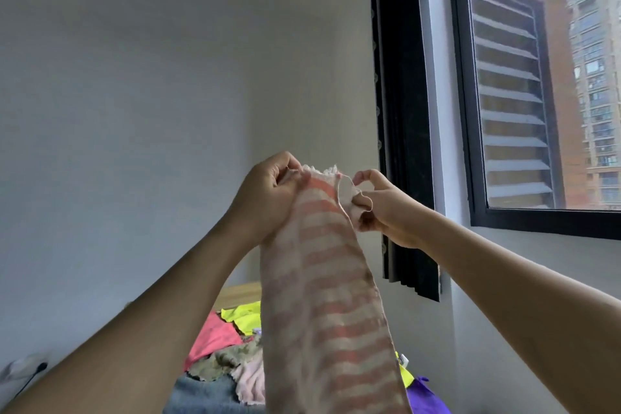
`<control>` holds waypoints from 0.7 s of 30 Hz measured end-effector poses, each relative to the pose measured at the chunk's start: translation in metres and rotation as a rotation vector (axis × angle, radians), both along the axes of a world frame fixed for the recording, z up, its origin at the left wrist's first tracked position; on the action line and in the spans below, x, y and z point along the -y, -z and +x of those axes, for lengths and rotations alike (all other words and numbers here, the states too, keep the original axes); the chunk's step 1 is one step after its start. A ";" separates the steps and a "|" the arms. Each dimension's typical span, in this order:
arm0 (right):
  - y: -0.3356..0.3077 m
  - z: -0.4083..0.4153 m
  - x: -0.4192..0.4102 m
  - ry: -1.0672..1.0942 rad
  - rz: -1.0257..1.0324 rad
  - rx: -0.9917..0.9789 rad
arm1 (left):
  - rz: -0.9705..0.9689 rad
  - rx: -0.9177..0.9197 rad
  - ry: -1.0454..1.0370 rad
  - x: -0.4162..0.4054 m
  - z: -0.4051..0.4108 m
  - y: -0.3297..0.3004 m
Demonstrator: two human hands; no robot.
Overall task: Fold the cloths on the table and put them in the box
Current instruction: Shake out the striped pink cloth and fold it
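While both arms are raised in front of the pale wall [134, 94], a pink-and-cream striped cloth [322, 296] hangs long from the two hands, its lower part dropping out of view at the bottom. Right of it stand a dark-framed window [470, 111] and a black curtain [400, 111]. Below, a heap of other cloths [221, 353] lies on the table [240, 294]: yellow-green, coral pink, a camouflage print, pale pink, grey-blue and purple pieces. The left hand [265, 198] has its fingers curled round the cloth's upper left edge, gripping it. The right hand [379, 208] pinches the frilled top corner between thumb and fingers, just beside the left. No box shows in this view.
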State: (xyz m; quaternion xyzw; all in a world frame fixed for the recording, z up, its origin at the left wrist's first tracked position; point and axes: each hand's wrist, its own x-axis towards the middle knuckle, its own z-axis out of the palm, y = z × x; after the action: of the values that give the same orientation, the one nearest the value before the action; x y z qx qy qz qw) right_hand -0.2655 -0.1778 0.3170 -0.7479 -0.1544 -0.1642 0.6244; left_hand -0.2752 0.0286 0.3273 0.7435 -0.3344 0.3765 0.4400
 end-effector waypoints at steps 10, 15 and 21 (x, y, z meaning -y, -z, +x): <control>-0.030 -0.042 0.007 -0.008 0.003 0.029 | -0.245 -0.152 0.230 -0.013 -0.041 -0.018; -0.030 -0.031 0.017 0.137 -0.030 -0.037 | -0.232 -0.259 0.813 0.004 -0.088 -0.027; -0.019 -0.008 0.036 0.095 -0.130 -0.089 | 0.146 -0.023 0.523 0.019 -0.103 -0.035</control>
State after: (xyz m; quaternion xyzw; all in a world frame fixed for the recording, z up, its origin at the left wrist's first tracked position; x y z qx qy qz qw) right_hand -0.2738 -0.2134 0.3364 -0.7998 -0.1012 -0.1500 0.5724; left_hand -0.3782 0.0100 0.3619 0.6658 -0.5365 0.2164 0.4713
